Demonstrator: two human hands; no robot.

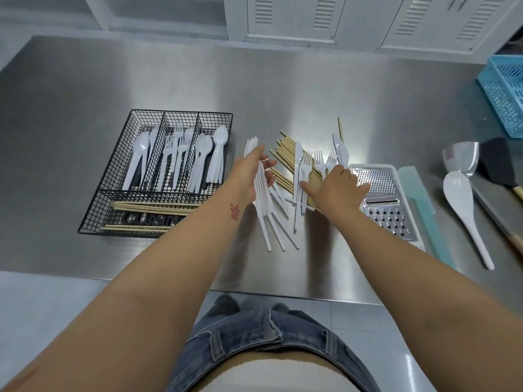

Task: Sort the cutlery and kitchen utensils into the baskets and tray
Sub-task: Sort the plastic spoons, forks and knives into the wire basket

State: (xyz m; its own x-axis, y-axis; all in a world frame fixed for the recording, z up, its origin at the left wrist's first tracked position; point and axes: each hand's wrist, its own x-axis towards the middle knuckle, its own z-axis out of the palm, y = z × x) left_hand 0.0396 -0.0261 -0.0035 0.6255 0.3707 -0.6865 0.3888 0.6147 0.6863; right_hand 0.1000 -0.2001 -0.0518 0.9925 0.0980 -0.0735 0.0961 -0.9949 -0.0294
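A black wire tray (93,210) stands at the left of the steel table, with white plastic knives, forks (175,148) and spoons (215,154) in its three upper compartments and wooden chopsticks (147,206) in the front one. My left hand (249,176) holds a fanned bundle of white plastic knives (268,219) just right of the tray. My right hand (336,188) rests palm down on a loose pile of wooden chopsticks (285,154), white forks (319,162) and knives in the table's middle; its fingers are hidden.
A metal grater (387,210) in a white frame lies right of the pile. Further right are a teal spatula (421,205), a white ladle spoon (464,205), a metal scoop (461,157) and a black spatula (498,162). A blue basket (506,89) stands far right.
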